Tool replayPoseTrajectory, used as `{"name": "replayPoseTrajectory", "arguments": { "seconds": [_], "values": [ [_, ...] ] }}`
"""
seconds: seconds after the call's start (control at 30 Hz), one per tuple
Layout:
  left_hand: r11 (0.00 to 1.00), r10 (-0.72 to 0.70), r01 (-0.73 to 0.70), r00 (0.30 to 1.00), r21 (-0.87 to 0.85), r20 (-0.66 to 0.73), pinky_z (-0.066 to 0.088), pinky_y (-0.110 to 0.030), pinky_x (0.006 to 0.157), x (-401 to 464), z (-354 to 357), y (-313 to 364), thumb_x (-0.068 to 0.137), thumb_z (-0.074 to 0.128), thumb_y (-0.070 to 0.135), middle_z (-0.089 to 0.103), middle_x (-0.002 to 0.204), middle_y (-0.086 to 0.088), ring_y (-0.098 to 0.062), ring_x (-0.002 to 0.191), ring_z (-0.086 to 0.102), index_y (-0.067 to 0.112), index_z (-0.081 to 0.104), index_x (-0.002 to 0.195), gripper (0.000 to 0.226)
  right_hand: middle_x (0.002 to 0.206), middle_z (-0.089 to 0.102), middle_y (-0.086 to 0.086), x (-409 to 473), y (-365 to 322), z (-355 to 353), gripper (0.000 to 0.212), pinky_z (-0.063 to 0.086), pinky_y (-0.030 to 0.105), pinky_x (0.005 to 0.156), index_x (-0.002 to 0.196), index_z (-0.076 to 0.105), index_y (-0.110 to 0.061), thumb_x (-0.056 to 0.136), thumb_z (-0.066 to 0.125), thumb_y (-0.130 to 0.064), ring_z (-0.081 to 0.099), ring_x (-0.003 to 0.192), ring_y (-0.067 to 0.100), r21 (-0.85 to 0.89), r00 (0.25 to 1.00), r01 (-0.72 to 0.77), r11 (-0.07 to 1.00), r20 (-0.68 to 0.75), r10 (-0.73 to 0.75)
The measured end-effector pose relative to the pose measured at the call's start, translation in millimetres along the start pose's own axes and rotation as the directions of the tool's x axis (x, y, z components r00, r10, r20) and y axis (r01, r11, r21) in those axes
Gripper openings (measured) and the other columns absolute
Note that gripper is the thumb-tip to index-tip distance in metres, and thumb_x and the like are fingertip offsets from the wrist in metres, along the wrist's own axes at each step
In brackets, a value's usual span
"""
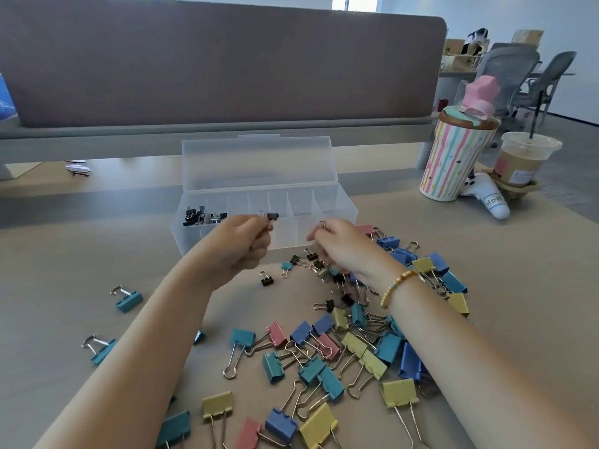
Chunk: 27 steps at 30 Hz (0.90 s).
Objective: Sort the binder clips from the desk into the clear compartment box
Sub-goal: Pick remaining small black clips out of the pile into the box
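Far left on the pale wood-look desk (64,254): two teal metal binder clips (129,299) w/ silver wire handles, lying apart from the main heap.

Moving right, the clear plastic compartment box (343,215) sits w/ its hinged lid stood up at the back. Only the leftmost compartments hold anything: a clump of small black binder clips (194,217). Other cells look bare from here.

Left hand (240,247) is up in front of the box, thumb and fingers curled, pinching a small black binder clip (273,216) by its wire handle, clip body poking up over the box's front wall, roughly mid-box.

Right hand (340,246), yellow bead bracelet (397,286) on the wrist, hovers just beside it over the near edge of the pile, fingers bunched; a silver wire loop peeks out at the fingertips, so it looks to be nipping a clip too, tho which one I can't tell.

Below and right: the big heap of blue, teal, yellow and pink binder clips (324,358), a few little black ones mixed in near the box.

Far right: pastel striped tumbler (450,163), then an iced coffee in a clear plastic cup (522,163).

Step in hand, by my read: black smalls going in first, one en route. Next calls for carrying that clip left over the black-clip cell and letting go; it's currently over the wrong section.
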<state>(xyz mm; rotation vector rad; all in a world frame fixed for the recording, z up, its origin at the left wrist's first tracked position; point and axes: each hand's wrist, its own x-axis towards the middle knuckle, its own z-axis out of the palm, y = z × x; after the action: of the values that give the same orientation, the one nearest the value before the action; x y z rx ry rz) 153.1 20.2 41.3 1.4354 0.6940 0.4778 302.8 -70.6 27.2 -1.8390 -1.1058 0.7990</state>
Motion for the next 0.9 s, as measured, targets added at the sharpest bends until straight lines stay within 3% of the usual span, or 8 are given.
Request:
{"name": "replayPoseTrajectory", "arguments": {
  "seconds": [0.1,0.2,0.33,0.43,0.53,0.63,0.7,0.9],
  "values": [
    [0.933,-0.012,0.030,0.999,-0.359,0.052,0.012,-0.009,0.028,-2,-6,1,0.096,0.029,0.011,0.035,0.050,0.008,0.000,0.033,0.024,0.017,0.039,0.074,0.025,0.066,0.042,0.002,0,-4,-8,0.017,0.015,0.013,0.028,0.079,0.046,-0.012,0.094,0.038,-0.013,0.030,0.038,0.005,0.633,0.969,-0.241,0.736,0.194,0.150],
    [0.889,-0.065,0.090,0.995,-0.449,0.071,0.013,-0.009,0.028,-3,-11,-1,0.089,0.026,0.005,0.040,0.059,0.003,-0.001,0.032,0.025,0.017,0.042,0.073,0.025,0.062,0.039,0.002,0,-3,-9,0.035,0.015,0.012,0.026,0.069,0.040,-0.015,0.096,0.043,-0.036,0.028,0.034,0.004,0.759,0.947,-0.321,0.567,0.250,0.202],
    [0.862,-0.148,0.170,0.985,-0.477,0.083,0.013,-0.010,0.030,-2,-13,-3,0.087,0.029,0.017,0.044,0.061,-0.001,-0.005,0.036,0.027,0.013,0.043,0.067,0.025,0.059,0.034,0.000,1,-5,-3,0.036,0.013,0.011,0.026,0.063,0.038,-0.014,0.099,0.038,-0.022,0.029,0.034,0.003,0.735,0.960,-0.267,0.623,0.143,0.241],
    [0.960,-0.158,0.147,0.987,-0.238,-0.028,0.013,-0.010,0.029,2,-12,-4,0.094,0.033,0.019,0.043,0.059,0.000,-0.005,0.035,0.027,0.014,0.040,0.063,0.032,0.060,0.038,-0.001,2,-12,7,0.018,0.017,0.013,0.029,0.086,0.050,-0.010,0.094,0.035,-0.005,0.029,0.042,0.006,0.497,0.978,-0.197,0.845,0.037,0.206],
    [0.963,-0.067,0.085,0.995,0.256,-0.077,0.019,-0.015,0.035,1,-11,-2,0.097,0.037,0.015,0.044,0.062,0.000,-0.007,0.042,0.033,0.012,0.052,0.080,0.023,0.065,0.044,-0.003,2,-18,15,0.014,0.025,0.019,0.040,0.100,0.052,-0.014,0.093,0.040,-0.011,0.034,0.050,0.009,-0.082,0.992,-0.111,0.990,-0.065,0.106],
    [0.541,-0.018,0.000,1.000,0.841,0.012,0.031,-0.022,0.047,-2,-17,-7,0.097,0.037,0.020,0.046,0.065,0.002,-0.012,0.052,0.038,0.016,0.050,0.107,0.016,0.088,0.059,0.005,3,-15,25,0.028,0.030,0.024,0.049,0.112,0.048,-0.010,0.095,0.049,-0.032,0.052,0.070,0.016,-0.458,0.997,-0.073,0.886,-0.037,0.063],
    [0.308,-0.086,-0.057,0.992,0.950,0.087,0.033,-0.024,0.052,-4,-18,-9,0.098,0.038,0.023,0.046,0.068,0.002,-0.012,0.057,0.040,0.018,0.042,0.119,0.022,0.106,0.061,0.013,3,-12,32,0.047,0.032,0.025,0.050,0.122,0.040,-0.005,0.093,0.050,-0.041,0.059,0.089,0.026,-0.578,0.996,-0.084,0.812,-0.037,0.076],
    [0.190,-0.226,-0.066,0.968,0.980,0.109,0.039,-0.028,0.073,-6,-15,-10,0.094,0.044,0.043,0.053,0.095,-0.002,-0.023,0.084,0.054,0.020,0.036,0.123,0.037,0.112,0.061,0.017,-2,-11,44,0.057,0.041,0.031,0.069,0.122,0.037,-0.002,0.090,0.053,-0.047,0.060,0.101,0.032,-0.748,0.999,-0.046,0.662,-0.046,0.017]
  ]
}}
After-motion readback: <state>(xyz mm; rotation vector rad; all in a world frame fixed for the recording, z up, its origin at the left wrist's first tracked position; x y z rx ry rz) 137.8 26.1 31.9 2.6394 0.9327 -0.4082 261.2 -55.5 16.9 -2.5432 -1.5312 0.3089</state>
